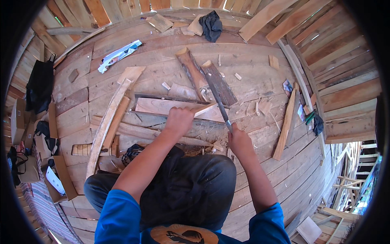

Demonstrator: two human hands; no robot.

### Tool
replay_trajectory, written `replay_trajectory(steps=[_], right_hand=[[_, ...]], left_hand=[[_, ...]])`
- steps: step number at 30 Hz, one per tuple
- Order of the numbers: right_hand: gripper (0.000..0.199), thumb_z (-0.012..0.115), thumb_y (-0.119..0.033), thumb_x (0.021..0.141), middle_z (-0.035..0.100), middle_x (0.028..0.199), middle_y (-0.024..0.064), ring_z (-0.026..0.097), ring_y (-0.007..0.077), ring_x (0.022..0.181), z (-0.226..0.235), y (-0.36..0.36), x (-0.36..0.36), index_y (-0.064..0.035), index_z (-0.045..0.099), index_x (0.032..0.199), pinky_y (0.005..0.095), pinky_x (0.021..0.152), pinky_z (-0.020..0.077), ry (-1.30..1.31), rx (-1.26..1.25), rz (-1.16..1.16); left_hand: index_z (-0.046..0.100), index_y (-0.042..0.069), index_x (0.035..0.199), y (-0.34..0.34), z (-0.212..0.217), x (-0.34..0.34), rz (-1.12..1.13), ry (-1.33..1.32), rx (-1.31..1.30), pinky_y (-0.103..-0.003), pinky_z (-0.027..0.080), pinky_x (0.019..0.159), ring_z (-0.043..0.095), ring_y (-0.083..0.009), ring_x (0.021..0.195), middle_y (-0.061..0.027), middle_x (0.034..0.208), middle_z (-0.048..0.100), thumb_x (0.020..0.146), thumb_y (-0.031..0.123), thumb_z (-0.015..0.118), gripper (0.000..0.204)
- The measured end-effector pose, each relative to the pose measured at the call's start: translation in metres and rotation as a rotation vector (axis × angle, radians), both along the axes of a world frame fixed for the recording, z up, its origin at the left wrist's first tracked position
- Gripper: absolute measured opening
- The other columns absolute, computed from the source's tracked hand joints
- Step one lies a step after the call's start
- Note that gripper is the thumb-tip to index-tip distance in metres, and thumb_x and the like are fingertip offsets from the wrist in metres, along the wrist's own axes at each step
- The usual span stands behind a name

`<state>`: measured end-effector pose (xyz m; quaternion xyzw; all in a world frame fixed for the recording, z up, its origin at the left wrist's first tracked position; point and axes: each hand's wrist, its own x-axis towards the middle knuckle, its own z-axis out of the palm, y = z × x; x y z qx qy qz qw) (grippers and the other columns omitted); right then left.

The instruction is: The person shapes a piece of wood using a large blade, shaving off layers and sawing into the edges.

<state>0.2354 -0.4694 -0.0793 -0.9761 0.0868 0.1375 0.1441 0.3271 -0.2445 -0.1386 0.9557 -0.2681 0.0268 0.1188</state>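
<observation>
My left hand (pixel 179 121) is closed around a short, pale, pointed piece of wood (pixel 205 109) that sticks out to the right. A long-bladed machete (pixel 218 99) is in my right hand (pixel 239 141), fingers wrapped round its handle. Its dark blade slants up and to the left, close by the tip of the wood; I cannot tell whether they touch. Beneath lies a plank (pixel 160 106) with bark edges. Two bark-covered slabs, one on the left (pixel 191 71) and one on the right (pixel 224 84), lie beyond it, partly behind the blade.
Wood chips (pixel 256 107) litter the plank floor. Long boards lie left (pixel 106 126) and right (pixel 286 124). Near the far wall are a black bag (pixel 211 26) and a crumpled white wrapper (pixel 119 56). Cardboard boxes (pixel 65 179) stand at left, below a hanging black bag (pixel 40 83).
</observation>
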Motion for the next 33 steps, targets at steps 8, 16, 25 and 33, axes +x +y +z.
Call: replay_trajectory(steps=[8,16,25,33], right_hand=[[0.022,0.053,-0.018,0.094,0.066,0.079,0.0274,0.066,0.0465,0.077,-0.008,0.009,-0.001,-0.0022,0.049,0.109,0.0572,0.07,0.0523,-0.008,-0.026,-0.028],[0.02,0.053,-0.017,0.093,0.066,0.076,0.0272,0.066,0.0463,0.075,0.012,0.015,-0.003,-0.0019,0.049,0.105,0.0563,0.068,0.0525,-0.081,-0.069,-0.046],[0.017,0.05,-0.009,0.09,0.066,0.08,0.0278,0.067,0.0456,0.08,-0.008,-0.005,-0.013,-0.0013,0.051,0.104,0.0549,0.073,0.0531,-0.037,-0.144,-0.091],[0.017,0.048,-0.009,0.09,0.067,0.088,0.0289,0.067,0.0452,0.088,-0.009,0.017,-0.009,-0.0016,0.054,0.104,0.0537,0.077,0.0531,-0.007,-0.137,-0.123]], left_hand=[[0.066,0.011,0.088,0.003,-0.009,0.007,-0.032,-0.009,0.072,-0.042,0.04,0.084,0.067,-0.0244,0.071,-0.0076,0.079,0.067,0.076,0.02,0.071,0.016],[0.055,0.011,0.124,0.021,0.046,-0.003,0.086,0.124,0.017,-0.045,0.035,0.093,0.058,-0.0265,0.11,-0.0123,0.115,0.06,0.072,0.038,0.079,0.063],[0.05,0.011,0.131,0.135,0.107,-0.075,0.307,0.384,-0.152,-0.045,0.033,0.104,0.055,-0.0341,0.118,-0.0133,0.129,0.055,0.074,0.033,0.079,0.067],[0.05,0.007,0.129,0.19,0.094,-0.107,0.368,0.377,-0.295,-0.045,0.041,0.102,0.052,-0.0373,0.12,-0.0181,0.126,0.056,0.074,0.023,0.079,0.065]])
